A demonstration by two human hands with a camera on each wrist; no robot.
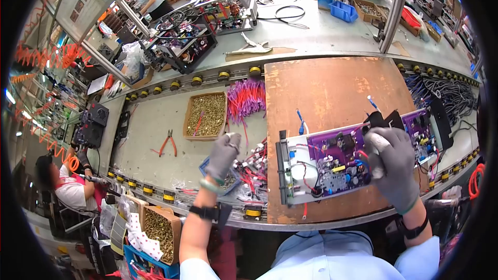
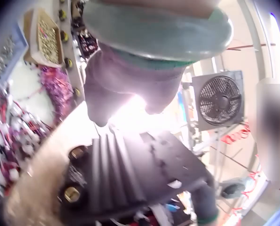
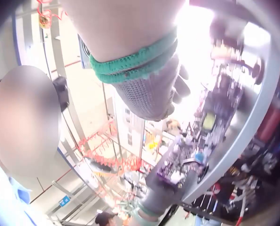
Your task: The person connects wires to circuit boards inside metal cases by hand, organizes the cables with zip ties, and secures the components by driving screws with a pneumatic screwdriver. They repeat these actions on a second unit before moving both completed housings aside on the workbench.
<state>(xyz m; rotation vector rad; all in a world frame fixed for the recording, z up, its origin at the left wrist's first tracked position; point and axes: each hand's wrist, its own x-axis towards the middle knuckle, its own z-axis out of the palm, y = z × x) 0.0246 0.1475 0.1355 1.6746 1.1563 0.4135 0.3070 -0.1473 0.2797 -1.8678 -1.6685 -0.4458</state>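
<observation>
My left hand (image 1: 224, 158), in a grey glove, is over a small blue tray (image 1: 228, 184) beside the work board. In the left wrist view, a gap shows between its thumb and fingers, with bright glare there. My right hand (image 1: 391, 166), gloved too, is bent over a metal chassis (image 1: 282, 197) carrying purple circuit boards (image 1: 332, 176). Its thumb and forefinger lie over the components; I cannot tell whether they pinch anything. A red wire (image 1: 362, 153) ends near them. The left wrist view shows a ribbed black panel (image 2: 126, 174) with brass terminals below the left hand.
The chassis rests on a brown board (image 1: 321, 88). To its left are a box of brass parts (image 1: 207, 114), pink-and-purple wires (image 1: 246, 98), white connectors (image 1: 254, 161) and orange-handled pliers (image 1: 168, 143). Black cables (image 1: 446, 98) lie at right. A metal post (image 1: 397, 10) rises behind.
</observation>
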